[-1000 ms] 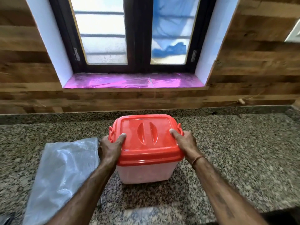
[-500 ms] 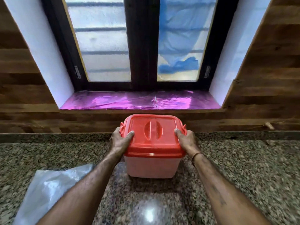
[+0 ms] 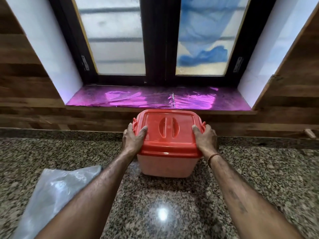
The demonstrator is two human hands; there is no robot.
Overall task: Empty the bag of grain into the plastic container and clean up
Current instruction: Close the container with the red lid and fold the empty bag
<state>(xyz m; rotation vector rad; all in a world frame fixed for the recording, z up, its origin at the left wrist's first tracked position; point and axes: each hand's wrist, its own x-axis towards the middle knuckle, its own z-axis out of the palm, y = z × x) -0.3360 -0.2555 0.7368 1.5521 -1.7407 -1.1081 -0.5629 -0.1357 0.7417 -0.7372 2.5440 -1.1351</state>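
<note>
A plastic container (image 3: 165,165) with a translucent body and a closed red lid (image 3: 168,130) stands on the granite counter (image 3: 259,178), close to the wooden back wall. My left hand (image 3: 133,139) grips its left side, thumb on the lid. On the opposite side my right hand (image 3: 204,139) holds it the same way. An empty, flattened clear plastic bag (image 3: 51,195) lies on the counter at the lower left, partly under my left forearm. The container's contents do not show through clearly.
Behind the counter runs a wood-panelled wall with a window above it. Its sill (image 3: 155,99) is covered in shiny purple foil. A small wooden peg (image 3: 309,132) sticks out of the wall at the far right.
Both hands have pushed the container away from me across the counter toward the back wall below the window. The bag has stayed where it lay.
</note>
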